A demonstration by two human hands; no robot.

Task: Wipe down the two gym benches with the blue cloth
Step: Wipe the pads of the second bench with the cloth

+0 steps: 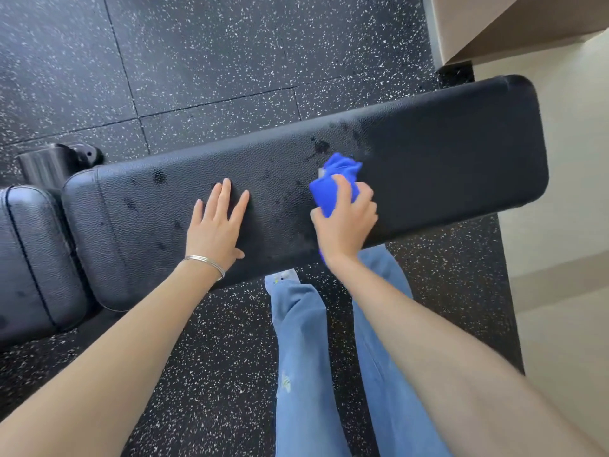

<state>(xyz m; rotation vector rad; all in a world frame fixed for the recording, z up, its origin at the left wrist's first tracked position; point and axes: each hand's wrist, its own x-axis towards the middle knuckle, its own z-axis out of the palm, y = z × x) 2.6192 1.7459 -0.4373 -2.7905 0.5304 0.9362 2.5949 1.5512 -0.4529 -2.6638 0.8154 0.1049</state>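
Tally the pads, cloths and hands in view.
2 pads: long pad, short pad
1 cloth
2 hands: left hand, right hand
Total: 5

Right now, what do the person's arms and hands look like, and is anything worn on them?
The left arm and right arm are bare, with no sleeves or gloves in view. The left hand has thin silver bangles at its wrist. The right hand shows no ring, watch or band.
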